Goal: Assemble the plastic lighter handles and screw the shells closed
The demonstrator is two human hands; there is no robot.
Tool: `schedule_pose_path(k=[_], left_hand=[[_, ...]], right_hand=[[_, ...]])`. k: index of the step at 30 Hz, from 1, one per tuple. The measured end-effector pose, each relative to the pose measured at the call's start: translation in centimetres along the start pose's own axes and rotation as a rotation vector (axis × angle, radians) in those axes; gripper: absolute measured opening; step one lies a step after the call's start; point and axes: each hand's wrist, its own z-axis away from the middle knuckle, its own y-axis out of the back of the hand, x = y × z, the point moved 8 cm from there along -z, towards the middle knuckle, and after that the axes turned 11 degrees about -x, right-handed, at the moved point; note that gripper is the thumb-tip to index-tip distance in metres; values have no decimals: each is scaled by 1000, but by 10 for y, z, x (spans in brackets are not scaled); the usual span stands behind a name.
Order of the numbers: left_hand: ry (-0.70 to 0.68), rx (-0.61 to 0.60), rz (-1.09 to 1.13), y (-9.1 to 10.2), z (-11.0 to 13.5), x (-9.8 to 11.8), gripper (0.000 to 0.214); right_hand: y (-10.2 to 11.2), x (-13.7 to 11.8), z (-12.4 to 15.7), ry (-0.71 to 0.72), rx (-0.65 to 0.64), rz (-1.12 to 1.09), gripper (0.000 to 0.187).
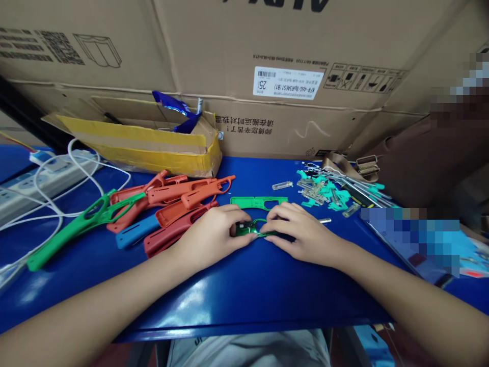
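Observation:
Both hands meet low over the blue table on a green lighter casing half (250,230), with small dark and white parts inside it. My left hand (217,227) pinches its left end between thumb and fingers. Around the right end, near the trigger loop, my right hand (296,232) closes its fingers; they hide much of that end. Just beyond the hands lies another green casing half (260,203), flat on the table. A thin metal rod (325,220) pokes out beside my right hand.
Orange, red, blue and green casings (164,214) are heaped at left, beside a power strip (46,178) with white cables. A taped cardboard box (145,148) stands behind. Clear and teal small parts (324,191) and metal rods (355,178) lie right. A large carton (229,51) walls the back.

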Motion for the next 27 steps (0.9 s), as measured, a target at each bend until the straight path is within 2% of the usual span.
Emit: schedule_pose_path(k=[15,23,27], left_hand=[[23,-14,116,0,-2,-1,8],[11,17,92,1,-2,-6,9],[17,19,91,0,-3,-7,8]], right_hand=[[-1,1,-1,-33,17,-42,2],[12,21,7,-158,164,-359,6],[15,33,9,-218,193,-486,6]])
